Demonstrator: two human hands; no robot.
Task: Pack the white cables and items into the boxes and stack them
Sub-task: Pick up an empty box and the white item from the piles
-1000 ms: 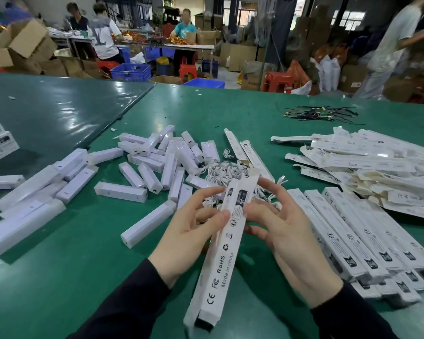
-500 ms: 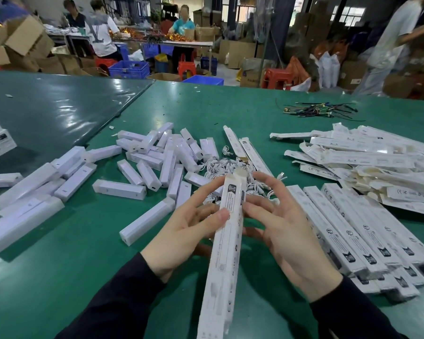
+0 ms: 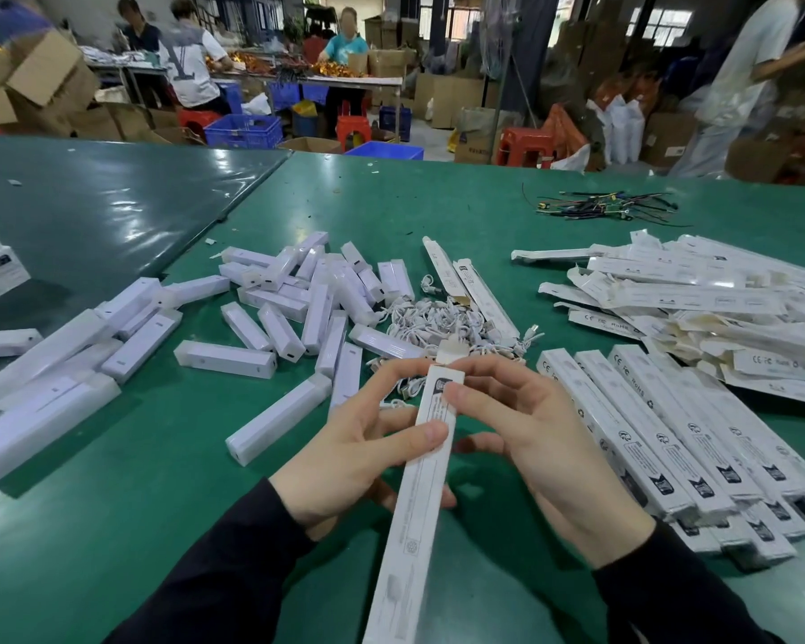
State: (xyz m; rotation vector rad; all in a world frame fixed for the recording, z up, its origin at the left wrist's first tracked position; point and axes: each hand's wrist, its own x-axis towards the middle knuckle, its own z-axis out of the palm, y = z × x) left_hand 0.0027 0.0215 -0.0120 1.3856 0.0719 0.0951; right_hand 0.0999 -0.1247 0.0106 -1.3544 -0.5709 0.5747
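Over the green table (image 3: 438, 202), both hands hold one long, narrow white box (image 3: 419, 485) that runs from the bottom edge of the view up toward the middle, its far end flap (image 3: 451, 353) standing open. The left hand (image 3: 345, 462) grips the box from the left, thumb pressed across its top face and fingers curled underneath. The right hand (image 3: 535, 439) pinches the box near its far end, thumb on the top face and index finger curved over toward the flap. Just beyond the box's far end lies a tangle of white cables (image 3: 442, 320). Left of that is a scatter of short white plastic bars (image 3: 298, 295), with longer white bars (image 3: 57, 378) further left. To the right, filled boxes (image 3: 670, 439) lie side by side in a neat row, printed faces up, and behind them is a loose heap of flat, unfolded box sleeves (image 3: 698, 299). A bundle of dark wires (image 3: 600, 209) sits further back on the table. Other people (image 3: 191, 62) work at benches in the background.
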